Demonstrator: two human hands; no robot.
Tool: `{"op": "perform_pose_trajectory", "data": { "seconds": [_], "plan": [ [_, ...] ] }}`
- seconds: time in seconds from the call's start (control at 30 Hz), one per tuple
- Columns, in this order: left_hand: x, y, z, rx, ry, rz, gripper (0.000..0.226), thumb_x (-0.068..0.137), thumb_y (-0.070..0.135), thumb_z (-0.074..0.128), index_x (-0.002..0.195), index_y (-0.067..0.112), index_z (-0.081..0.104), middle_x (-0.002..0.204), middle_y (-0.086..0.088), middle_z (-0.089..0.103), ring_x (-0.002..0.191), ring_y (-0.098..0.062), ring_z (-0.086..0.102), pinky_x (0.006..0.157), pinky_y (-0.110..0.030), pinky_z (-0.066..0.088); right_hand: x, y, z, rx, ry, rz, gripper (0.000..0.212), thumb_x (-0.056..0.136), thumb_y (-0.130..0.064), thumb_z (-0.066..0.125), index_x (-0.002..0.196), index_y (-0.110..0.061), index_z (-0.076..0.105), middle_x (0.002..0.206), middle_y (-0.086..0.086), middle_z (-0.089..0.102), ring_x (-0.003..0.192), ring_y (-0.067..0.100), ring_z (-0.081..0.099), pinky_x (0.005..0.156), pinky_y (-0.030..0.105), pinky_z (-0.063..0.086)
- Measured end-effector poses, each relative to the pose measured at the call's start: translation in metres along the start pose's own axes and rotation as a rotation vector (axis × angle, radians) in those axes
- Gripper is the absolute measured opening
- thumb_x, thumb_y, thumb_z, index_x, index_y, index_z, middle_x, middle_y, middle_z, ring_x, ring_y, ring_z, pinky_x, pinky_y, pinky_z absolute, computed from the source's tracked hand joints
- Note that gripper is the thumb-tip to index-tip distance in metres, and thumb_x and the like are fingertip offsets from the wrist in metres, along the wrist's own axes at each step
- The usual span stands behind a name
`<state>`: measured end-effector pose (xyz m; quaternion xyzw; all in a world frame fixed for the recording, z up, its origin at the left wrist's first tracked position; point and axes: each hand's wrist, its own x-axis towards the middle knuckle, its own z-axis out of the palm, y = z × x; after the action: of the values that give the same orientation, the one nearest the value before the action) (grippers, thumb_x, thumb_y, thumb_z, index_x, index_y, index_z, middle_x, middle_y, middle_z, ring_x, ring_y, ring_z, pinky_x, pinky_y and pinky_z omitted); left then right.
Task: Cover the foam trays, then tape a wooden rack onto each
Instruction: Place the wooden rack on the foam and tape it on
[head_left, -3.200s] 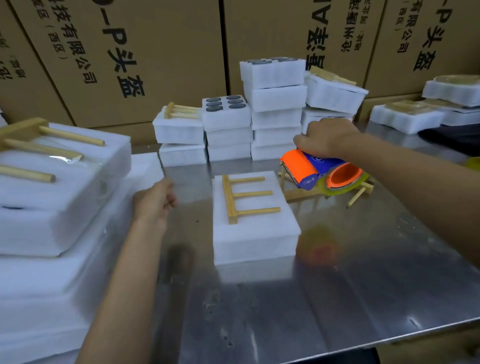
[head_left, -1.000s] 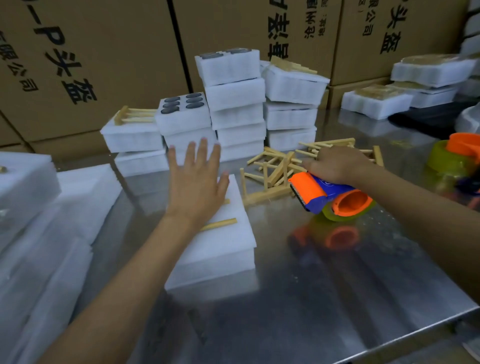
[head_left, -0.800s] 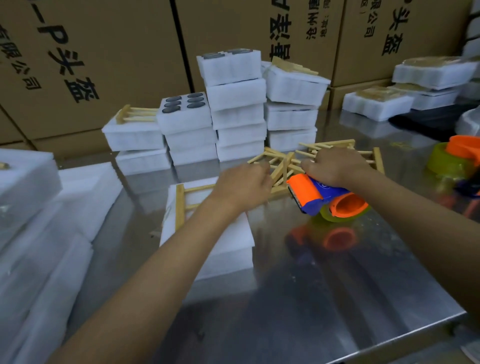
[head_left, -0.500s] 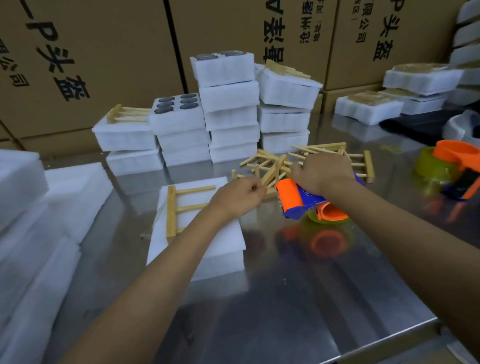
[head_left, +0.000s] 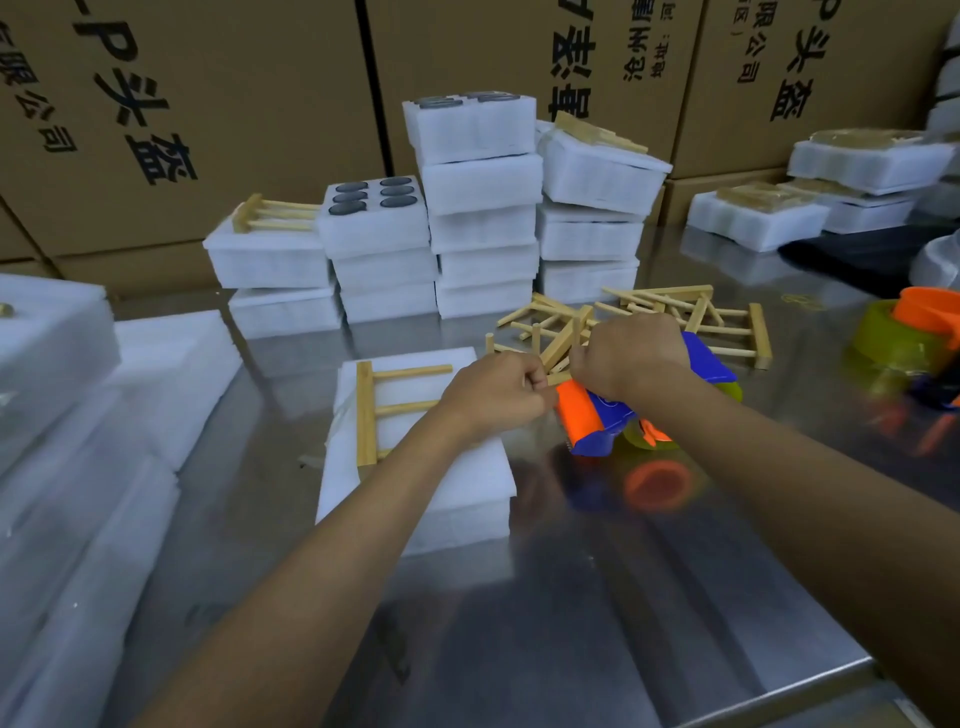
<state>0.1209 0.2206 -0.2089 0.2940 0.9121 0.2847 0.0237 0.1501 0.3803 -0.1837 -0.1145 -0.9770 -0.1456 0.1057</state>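
Your right hand (head_left: 626, 358) curls around the blue and orange tape dispenser (head_left: 597, 421), held just right of the covered foam tray (head_left: 431, 488) on the steel table (head_left: 597, 597). Your left hand (head_left: 496, 397), fingers curled, meets it at the dispenser's orange mouth, seemingly pinching the tape end, though the tape itself cannot be seen. The wooden rack (head_left: 379, 405) lies on the tray just left of your left hand, its spine running away from you, pegs pointing right toward your fingers. Tape likely pulls leftward across it.
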Motion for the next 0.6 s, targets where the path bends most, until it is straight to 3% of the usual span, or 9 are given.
{"op": "perform_pose_trajectory", "data": {
  "seconds": [0.13,0.3,0.43,0.6],
  "plan": [
    [-0.001,0.001,0.002,0.012,-0.006,0.019,0.013,0.083,0.029,0.062,0.071,0.024,0.057,0.070,0.011,0.058,0.070,-0.009,0.054,0.065,-0.028,0.040,0.005,-0.010,0.000,-0.056,-0.052,0.035,0.038,0.098,-0.033,0.035,0.068,-0.017,0.052,0.071,0.001,0.057,0.062,0.017,0.049,0.056,0.030,0.028],
    [-0.002,0.002,-0.004,-0.345,0.070,-0.012,0.013,0.085,0.023,0.060,0.072,0.023,0.058,0.059,0.011,0.055,0.057,-0.007,0.049,0.062,-0.027,0.040,0.005,-0.035,0.001,-0.177,-0.105,0.031,0.025,0.097,-0.030,0.036,0.084,-0.017,0.054,0.087,0.003,0.060,0.082,0.021,0.054,0.076,0.033,0.042],
    [-0.001,0.003,-0.004,-0.397,0.017,-0.049,0.015,0.083,0.030,0.053,0.069,0.025,0.056,0.054,0.018,0.055,0.059,-0.007,0.050,0.065,-0.028,0.039,0.004,-0.020,0.000,-0.054,-0.067,0.116,0.031,0.097,-0.032,0.038,0.071,-0.018,0.050,0.077,0.003,0.057,0.069,0.020,0.050,0.066,0.031,0.036],
    [0.000,0.004,-0.006,-0.441,0.025,-0.082,0.014,0.075,0.036,0.049,0.065,0.027,0.054,0.063,0.018,0.056,0.070,-0.009,0.052,0.071,-0.030,0.040,-0.005,0.004,-0.003,0.110,0.015,0.260,0.042,0.098,-0.035,0.032,0.065,-0.015,0.048,0.072,0.005,0.054,0.068,0.023,0.048,0.065,0.031,0.034]
  ]
}}
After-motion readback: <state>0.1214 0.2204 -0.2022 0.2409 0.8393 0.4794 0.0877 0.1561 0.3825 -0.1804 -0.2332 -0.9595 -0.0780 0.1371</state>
